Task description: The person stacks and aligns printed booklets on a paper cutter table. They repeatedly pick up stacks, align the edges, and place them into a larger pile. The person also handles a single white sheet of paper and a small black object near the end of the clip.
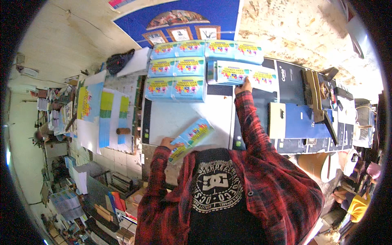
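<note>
My left hand (166, 143) is closed on the end of a long printed sheet (195, 138) in yellow and light blue, tilted over the table's near edge. Farther up, my right hand (244, 85) reaches to the near edge of a stack of similar printed sheets (232, 74). Its fingers are closed on that edge, the thumb side uppermost; how many sheets lie between them is hidden. Left of and behind this stack stand several neat light-blue piles of printed sheets (175, 67). Between my hands lies a pale board (183, 116) on the table.
On the right of the table rest a metal and wood tool with a long lever (316, 96), a blue board (300, 119) and a beige pad (277, 120). A left side table carries sheet stacks (105, 118) and a brown roll (123, 131). Someone in yellow (359, 208) is at far right.
</note>
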Demonstrator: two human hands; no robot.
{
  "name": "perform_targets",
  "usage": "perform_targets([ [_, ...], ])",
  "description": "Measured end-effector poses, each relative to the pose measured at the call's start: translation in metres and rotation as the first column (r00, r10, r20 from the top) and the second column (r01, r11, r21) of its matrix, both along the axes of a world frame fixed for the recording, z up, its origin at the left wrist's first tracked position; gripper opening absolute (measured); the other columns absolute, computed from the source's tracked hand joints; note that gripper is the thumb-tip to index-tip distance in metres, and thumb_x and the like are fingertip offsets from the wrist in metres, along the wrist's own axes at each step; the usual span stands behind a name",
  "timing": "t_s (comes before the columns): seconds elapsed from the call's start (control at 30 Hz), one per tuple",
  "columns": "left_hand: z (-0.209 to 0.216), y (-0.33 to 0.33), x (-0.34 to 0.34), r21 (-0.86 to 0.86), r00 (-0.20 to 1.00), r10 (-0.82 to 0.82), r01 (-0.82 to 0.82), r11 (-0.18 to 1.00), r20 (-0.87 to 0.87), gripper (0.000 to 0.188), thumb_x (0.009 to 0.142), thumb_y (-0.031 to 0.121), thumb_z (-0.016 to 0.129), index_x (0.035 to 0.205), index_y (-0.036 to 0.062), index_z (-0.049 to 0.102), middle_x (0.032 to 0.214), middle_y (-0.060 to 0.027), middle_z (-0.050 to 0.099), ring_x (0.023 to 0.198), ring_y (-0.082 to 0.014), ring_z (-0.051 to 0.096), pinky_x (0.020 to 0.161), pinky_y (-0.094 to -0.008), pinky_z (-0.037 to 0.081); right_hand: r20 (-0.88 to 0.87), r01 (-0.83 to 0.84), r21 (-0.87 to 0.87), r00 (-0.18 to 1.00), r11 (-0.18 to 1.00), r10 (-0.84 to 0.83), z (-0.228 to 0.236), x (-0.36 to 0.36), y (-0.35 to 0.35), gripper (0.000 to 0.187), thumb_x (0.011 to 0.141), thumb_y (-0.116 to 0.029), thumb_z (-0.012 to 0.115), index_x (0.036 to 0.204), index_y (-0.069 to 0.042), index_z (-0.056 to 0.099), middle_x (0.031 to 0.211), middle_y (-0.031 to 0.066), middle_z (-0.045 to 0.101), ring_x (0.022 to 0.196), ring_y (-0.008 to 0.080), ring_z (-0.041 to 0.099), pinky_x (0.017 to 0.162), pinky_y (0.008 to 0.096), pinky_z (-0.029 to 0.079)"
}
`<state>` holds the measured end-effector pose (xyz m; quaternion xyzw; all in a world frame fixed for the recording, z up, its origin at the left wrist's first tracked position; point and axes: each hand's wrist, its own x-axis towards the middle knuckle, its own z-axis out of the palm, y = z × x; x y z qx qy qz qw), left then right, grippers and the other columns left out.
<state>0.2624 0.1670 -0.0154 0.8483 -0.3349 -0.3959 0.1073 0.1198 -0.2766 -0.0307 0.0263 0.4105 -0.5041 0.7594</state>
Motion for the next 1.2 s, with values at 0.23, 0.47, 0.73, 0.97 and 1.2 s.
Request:
perform_targets([
  [0.23, -0.020, -0.078, 0.059, 0.170, 0.962, -0.255, 0.236, 0.957, 0.100, 0.069, 0.056, 0.059, 0.081, 0.108, 0.0140, 0.071, 0.095, -0.0146, 0.070, 0.087, -0.0290, 0.067, 0.081, -0.0404, 0.051, -0.504, -0.244, 0.165, 0.812, 0.956, 0.294, -0.096, 0.035, -0.075, 0.065, 0.082, -0.049, 0.066, 0.124, -0.002, 0.048, 0.117, 0.0149, 0.055, 0.102, 0.0315, 0.058, 0.080, 0.0475, 0.051],
  [0.47, -0.051, -0.015, 0.102, -0.097, 0.937, 0.148, -0.123, 0.988, 0.316, 0.067, 0.058, 0.048, 0.082, 0.110, 0.0096, 0.064, 0.104, -0.0131, 0.065, 0.100, -0.0306, 0.061, 0.091, -0.0431, 0.046, -0.354, -0.392, 0.151, 0.835, 0.907, 0.420, -0.085, 0.001, -0.013, 0.086, 0.063, -0.053, 0.082, 0.122, -0.001, 0.048, 0.096, 0.0157, 0.057, 0.075, 0.0245, 0.060, 0.058, 0.0370, 0.050],
  [0.73, -0.078, 0.036, 0.091, -0.465, 0.760, 0.332, -0.045, 0.884, 0.558, 0.064, 0.065, 0.036, 0.079, 0.116, 0.0031, 0.058, 0.113, -0.0222, 0.058, 0.107, -0.0395, 0.053, 0.093, -0.0482, 0.042, -0.441, -0.004, 0.127, 0.896, 0.992, 0.060, -0.054, 0.068, 0.001, 0.113, 0.048, -0.062, 0.083, 0.120, 0.017, 0.048, 0.115, 0.0230, 0.060, 0.100, 0.0276, 0.061, 0.089, 0.0366, 0.048],
  [0.97, -0.068, 0.110, 0.054, -0.669, 0.639, 0.479, 0.076, 0.740, 0.602, 0.052, 0.080, 0.031, 0.073, 0.120, 0.0024, 0.057, 0.099, -0.0155, 0.064, 0.084, -0.0269, 0.061, 0.076, -0.0383, 0.052, -0.781, 0.094, 0.302, 0.595, 0.949, 0.190, -0.082, 0.093, -0.012, 0.117, 0.046, -0.061, 0.086, 0.121, 0.013, 0.035, 0.118, 0.0269, 0.053, 0.110, 0.0360, 0.055, 0.099, 0.0406, 0.042],
  [1.2, -0.005, 0.094, 0.048, -0.626, 0.687, 0.622, -0.306, 0.717, 0.376, 0.055, 0.080, 0.032, 0.074, 0.121, 0.0003, 0.056, 0.099, -0.0168, 0.063, 0.088, -0.0286, 0.061, 0.079, -0.0395, 0.050, -0.618, 0.079, -0.028, 0.782, 0.996, -0.079, -0.111, 0.059, -0.026, 0.088, 0.059, -0.052, 0.082, 0.114, 0.006, 0.043, 0.114, 0.0227, 0.059, 0.104, 0.0302, 0.060, 0.093, 0.0379, 0.046],
])
